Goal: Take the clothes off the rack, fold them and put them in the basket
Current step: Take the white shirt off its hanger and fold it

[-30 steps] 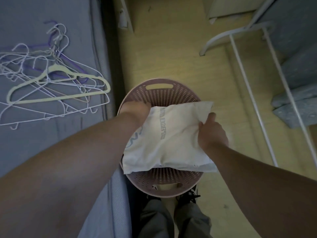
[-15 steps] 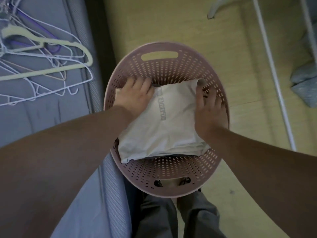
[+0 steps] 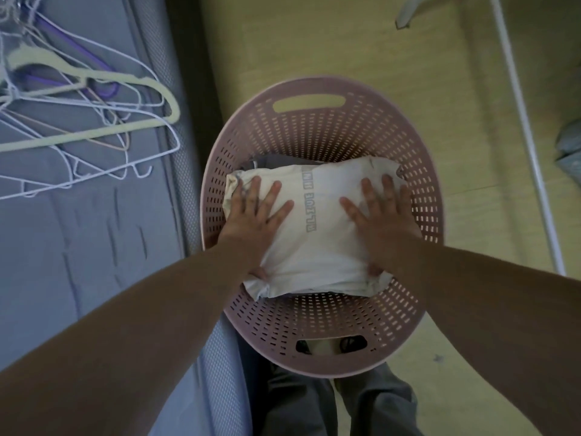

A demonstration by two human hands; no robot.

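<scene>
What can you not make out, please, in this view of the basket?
Head view:
Under the white garment: only a grey edge shows; the garment hides the rest.
Its grey lettering: too blurred to read.
White rack: cut off by top and right edges.
Hangers: cut off at left.
</scene>
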